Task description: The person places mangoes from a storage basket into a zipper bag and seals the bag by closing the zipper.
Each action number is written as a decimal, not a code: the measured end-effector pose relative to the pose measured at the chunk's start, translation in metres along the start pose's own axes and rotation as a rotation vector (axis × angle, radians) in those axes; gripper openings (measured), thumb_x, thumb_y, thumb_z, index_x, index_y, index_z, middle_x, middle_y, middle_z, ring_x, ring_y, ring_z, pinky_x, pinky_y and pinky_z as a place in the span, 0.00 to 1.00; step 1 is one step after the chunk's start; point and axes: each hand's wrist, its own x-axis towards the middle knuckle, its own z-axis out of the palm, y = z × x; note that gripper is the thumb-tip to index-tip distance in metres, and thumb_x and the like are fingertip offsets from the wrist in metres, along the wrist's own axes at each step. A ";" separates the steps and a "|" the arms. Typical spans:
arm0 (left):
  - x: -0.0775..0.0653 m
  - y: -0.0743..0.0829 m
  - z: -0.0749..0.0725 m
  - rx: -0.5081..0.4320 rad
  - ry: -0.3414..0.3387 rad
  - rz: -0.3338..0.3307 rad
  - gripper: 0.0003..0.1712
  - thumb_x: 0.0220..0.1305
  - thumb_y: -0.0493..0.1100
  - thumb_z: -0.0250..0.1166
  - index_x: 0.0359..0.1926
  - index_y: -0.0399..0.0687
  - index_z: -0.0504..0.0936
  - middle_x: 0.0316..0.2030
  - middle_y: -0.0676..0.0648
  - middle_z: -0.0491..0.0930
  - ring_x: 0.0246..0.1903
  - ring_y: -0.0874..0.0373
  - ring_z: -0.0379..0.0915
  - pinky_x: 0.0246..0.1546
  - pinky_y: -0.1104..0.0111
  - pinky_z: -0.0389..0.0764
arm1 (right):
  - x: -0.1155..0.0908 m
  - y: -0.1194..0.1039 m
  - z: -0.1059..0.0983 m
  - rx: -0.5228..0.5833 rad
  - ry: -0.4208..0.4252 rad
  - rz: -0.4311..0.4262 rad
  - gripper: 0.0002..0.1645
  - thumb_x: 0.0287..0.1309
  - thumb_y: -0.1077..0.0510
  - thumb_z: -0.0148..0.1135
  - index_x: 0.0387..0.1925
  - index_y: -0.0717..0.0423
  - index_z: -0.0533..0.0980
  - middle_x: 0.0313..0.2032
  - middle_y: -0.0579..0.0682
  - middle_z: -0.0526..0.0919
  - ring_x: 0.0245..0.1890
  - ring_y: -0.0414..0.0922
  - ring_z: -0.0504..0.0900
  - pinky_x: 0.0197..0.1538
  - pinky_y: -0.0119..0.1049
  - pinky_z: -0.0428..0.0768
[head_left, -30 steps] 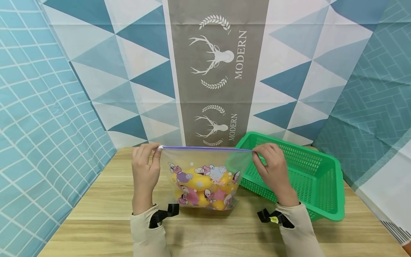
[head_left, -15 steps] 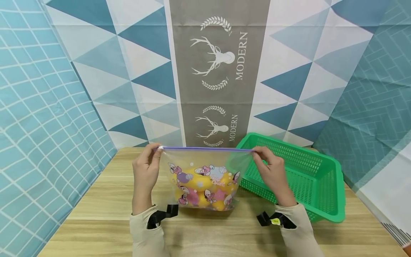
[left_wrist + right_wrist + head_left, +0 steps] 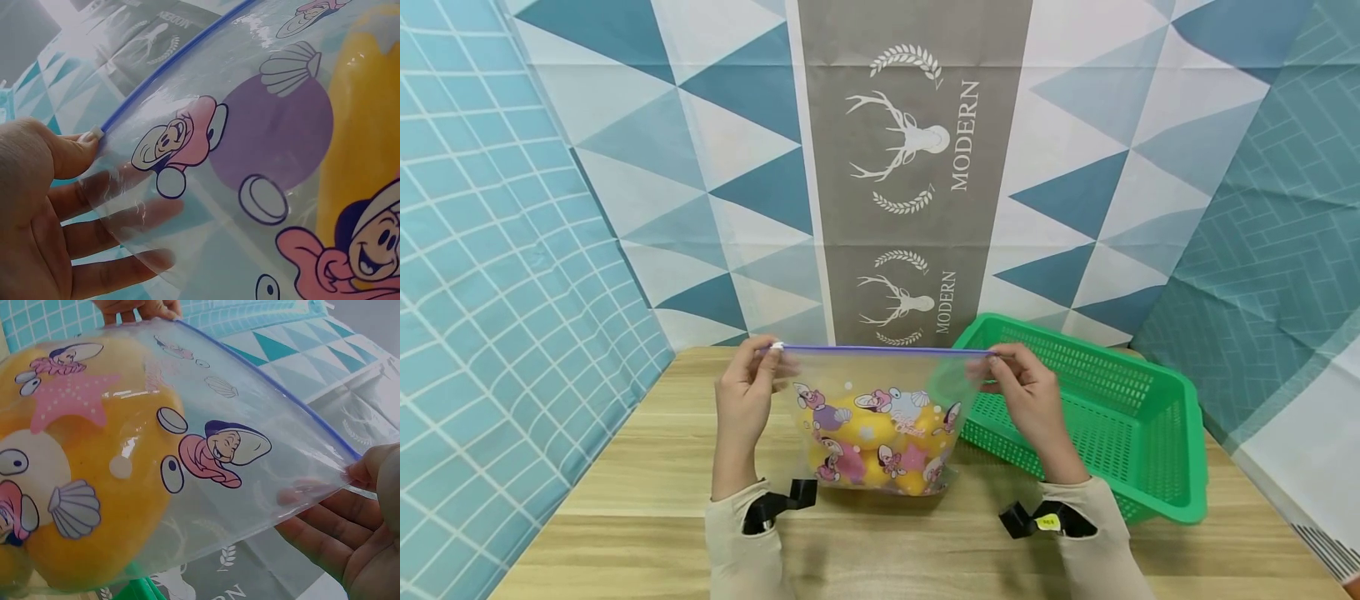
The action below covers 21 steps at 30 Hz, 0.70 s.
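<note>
A clear zipper bag (image 3: 872, 379) printed with cartoon shells and a starfish hangs upright between both hands, its base at the tabletop. Through the plastic show several yellow rounded things (image 3: 140, 506), their kind hard to tell behind the print. My left hand (image 3: 745, 392) pinches the top left corner beside the white slider (image 3: 95, 132), thumb on top. Its other fingers spread behind the plastic in the left wrist view. At the opposite corner my right hand (image 3: 1030, 396) pinches the end of the purple zip strip (image 3: 269, 384), the remaining fingers behind the bag. The strip runs straight and taut.
A green perforated plastic basket (image 3: 1187, 450) stands at the right, partly behind the bag and right hand. Everything rests on a wood-grain table (image 3: 625, 500). Patterned cloth (image 3: 917, 208) hangs at the back, with blue tiled cloth (image 3: 497, 292) on the left.
The fingers of both hands have spread out behind the bag's upper corners, now showing through the plastic. The bag has stayed in nearly the same place; the head view has tilted slightly.
</note>
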 end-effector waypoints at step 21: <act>-0.004 0.024 -0.005 -0.009 -0.088 -0.221 0.11 0.77 0.41 0.53 0.51 0.40 0.77 0.32 0.46 0.83 0.25 0.66 0.83 0.24 0.68 0.82 | 0.002 -0.004 -0.014 0.165 -0.125 0.117 0.14 0.75 0.63 0.50 0.48 0.74 0.72 0.30 0.47 0.87 0.31 0.41 0.86 0.30 0.44 0.84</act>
